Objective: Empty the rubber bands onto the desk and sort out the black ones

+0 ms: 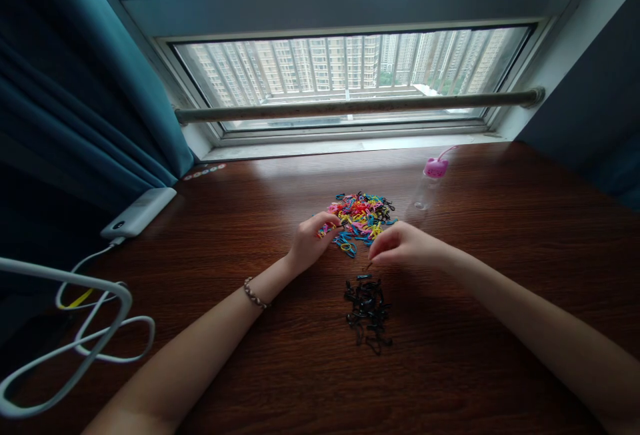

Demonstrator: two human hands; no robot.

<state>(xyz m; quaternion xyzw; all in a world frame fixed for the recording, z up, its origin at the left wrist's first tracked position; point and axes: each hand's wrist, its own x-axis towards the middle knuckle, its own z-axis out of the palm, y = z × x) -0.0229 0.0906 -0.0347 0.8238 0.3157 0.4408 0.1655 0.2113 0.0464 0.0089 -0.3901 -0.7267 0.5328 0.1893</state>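
Observation:
A heap of small multicoloured rubber bands [363, 211] lies on the brown wooden table [240, 221]. At its left edge is my left hand [315, 238], thumb and forefinger pinched on what looks like a black rubber band [343, 224]. My right hand [403, 246] is at the heap's near right side. Its fingertips are closed on a thin dark rubber band [368, 266], which hangs down toward the table. Nearer to me is a separate pile of black rubber bands [367, 308], just below the right fingertips.
Behind my right hand stands a clear bottle with a pink lid [436, 167]. A white power bank [140, 212] with a looped white cable [115, 288] lies at the left by the blue curtain [125, 88]. Along the back runs a window with a metal bar [350, 109].

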